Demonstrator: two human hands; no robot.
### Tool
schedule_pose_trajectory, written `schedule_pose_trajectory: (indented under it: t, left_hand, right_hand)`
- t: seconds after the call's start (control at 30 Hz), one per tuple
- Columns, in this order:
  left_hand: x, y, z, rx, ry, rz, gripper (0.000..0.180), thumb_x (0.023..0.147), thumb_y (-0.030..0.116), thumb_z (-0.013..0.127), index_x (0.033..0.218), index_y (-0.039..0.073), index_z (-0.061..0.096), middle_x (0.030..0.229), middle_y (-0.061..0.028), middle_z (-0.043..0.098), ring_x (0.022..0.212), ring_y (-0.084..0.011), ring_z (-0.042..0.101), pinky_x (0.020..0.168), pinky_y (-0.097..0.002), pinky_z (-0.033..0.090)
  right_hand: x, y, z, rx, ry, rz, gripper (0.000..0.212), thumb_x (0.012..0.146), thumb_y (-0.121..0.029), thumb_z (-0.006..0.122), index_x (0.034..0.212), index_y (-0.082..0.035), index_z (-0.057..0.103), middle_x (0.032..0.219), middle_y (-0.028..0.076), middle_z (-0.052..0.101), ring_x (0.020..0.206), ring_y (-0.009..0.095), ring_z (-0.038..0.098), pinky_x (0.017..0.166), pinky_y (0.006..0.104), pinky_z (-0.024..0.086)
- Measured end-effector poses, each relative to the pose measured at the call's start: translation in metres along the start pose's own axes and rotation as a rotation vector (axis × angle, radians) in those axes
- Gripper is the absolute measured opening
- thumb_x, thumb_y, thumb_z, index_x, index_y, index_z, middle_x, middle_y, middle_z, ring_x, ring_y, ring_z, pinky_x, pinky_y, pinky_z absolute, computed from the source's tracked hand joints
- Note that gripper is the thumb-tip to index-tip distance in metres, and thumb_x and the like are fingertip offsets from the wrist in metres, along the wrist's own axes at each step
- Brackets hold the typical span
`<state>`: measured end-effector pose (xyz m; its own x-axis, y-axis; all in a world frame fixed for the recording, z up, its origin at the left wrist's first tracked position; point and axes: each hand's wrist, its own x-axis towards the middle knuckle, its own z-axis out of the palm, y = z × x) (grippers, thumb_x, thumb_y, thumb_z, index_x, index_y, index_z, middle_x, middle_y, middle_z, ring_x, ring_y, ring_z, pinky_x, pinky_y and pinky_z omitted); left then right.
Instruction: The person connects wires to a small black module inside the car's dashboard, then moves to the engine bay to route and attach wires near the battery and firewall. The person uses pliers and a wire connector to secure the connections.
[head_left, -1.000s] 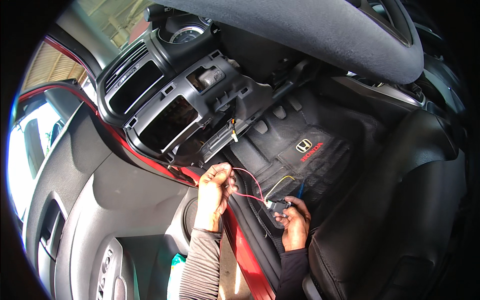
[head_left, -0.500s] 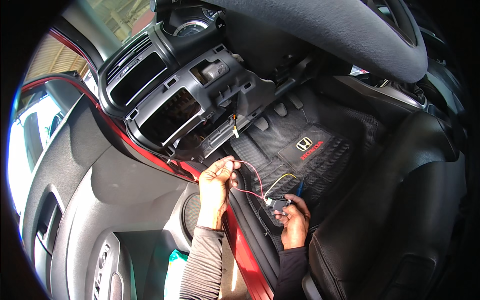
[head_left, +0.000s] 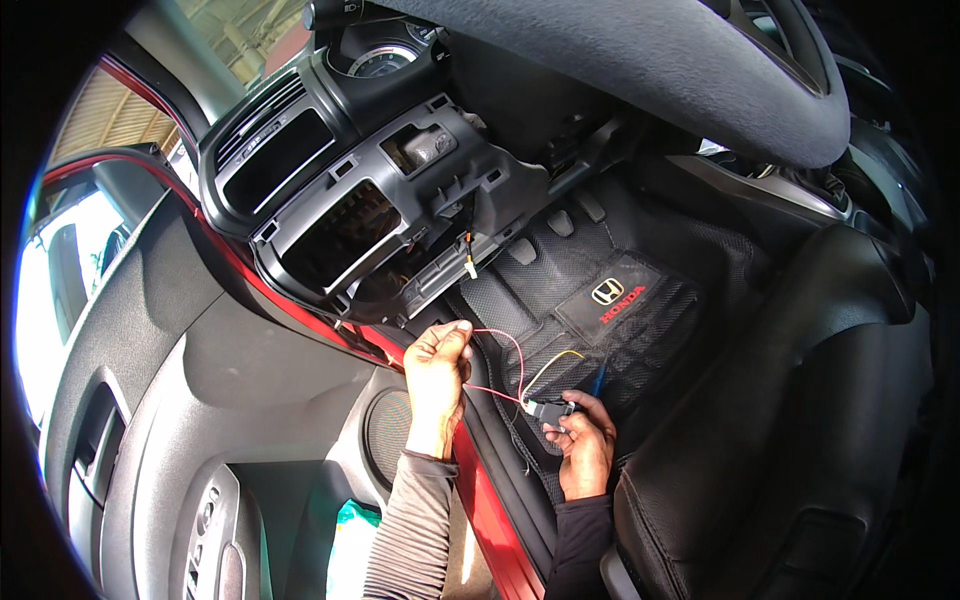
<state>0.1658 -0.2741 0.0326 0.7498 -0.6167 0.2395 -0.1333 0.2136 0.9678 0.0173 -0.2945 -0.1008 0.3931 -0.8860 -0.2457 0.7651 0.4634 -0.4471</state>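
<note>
My right hand (head_left: 587, 445) grips a small black plug-like part (head_left: 552, 412) between thumb and fingers, its pale end pointing left. Out of that end come a red wire (head_left: 520, 350) and a yellow wire (head_left: 548, 366), whose free tip curves over the floor mat. The red wire loops up to my left hand (head_left: 438, 375), which pinches it between thumb and fingertips; a second red stretch runs back from that hand to the part. Just beyond my right fingers shows a thin blue object (head_left: 599, 378); I cannot tell whether it is held or lying on the mat.
Ahead is an opened dashboard panel (head_left: 470, 150) with bare cutouts and a dangling wire with a white connector (head_left: 471, 268). The steering wheel (head_left: 640, 60) looms above. A black floor mat (head_left: 650, 340), pedals (head_left: 562, 222), seat (head_left: 790, 420) and open door (head_left: 270, 390) surround my arms.
My left hand has shifted slightly right and down, still pinching the red wire. My right hand and the black part have moved slightly left.
</note>
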Motion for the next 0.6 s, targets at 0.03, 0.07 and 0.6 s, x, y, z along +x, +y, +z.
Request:
schedule_pose_trajectory:
  t: [0.03,0.07,0.6]
  left_hand:
    - [0.0007,-0.0005,0.0001,-0.003,0.005,0.003,0.011,0.094,0.012,0.073,0.091,0.004,0.068,0.063,0.003,0.058,0.045,-0.003,0.041,0.041,-0.0197,0.031]
    - [0.0014,-0.0011,-0.0001,-0.007,0.006,0.004,0.011,0.094,0.012,0.074,0.091,0.004,0.068,0.063,0.0031,0.057,0.045,-0.0029,0.041,0.041,-0.0196,0.03]
    - [0.0015,0.0011,-0.0006,-0.014,0.01,-0.02,0.012,0.094,0.017,0.074,0.094,0.006,0.068,0.064,0.0044,0.055,0.049,-0.0039,0.044,0.044,-0.0202,0.036]
  right_hand:
    - [0.0001,0.0002,-0.0001,-0.001,-0.001,-0.003,0.026,0.083,0.004,0.059,0.105,-0.001,0.072,0.089,0.01,0.069,0.068,0.015,0.066,0.062,0.0221,0.055]
    - [0.0003,0.0003,-0.0002,-0.009,0.002,-0.01,0.026,0.084,0.004,0.059,0.105,-0.001,0.072,0.089,0.01,0.069,0.068,0.015,0.066,0.062,0.0221,0.055]
    - [0.0025,0.0002,-0.0013,0.005,0.019,-0.024,0.031,0.082,0.007,0.055,0.109,0.001,0.069,0.086,0.011,0.07,0.065,0.018,0.069,0.059,0.0253,0.059]
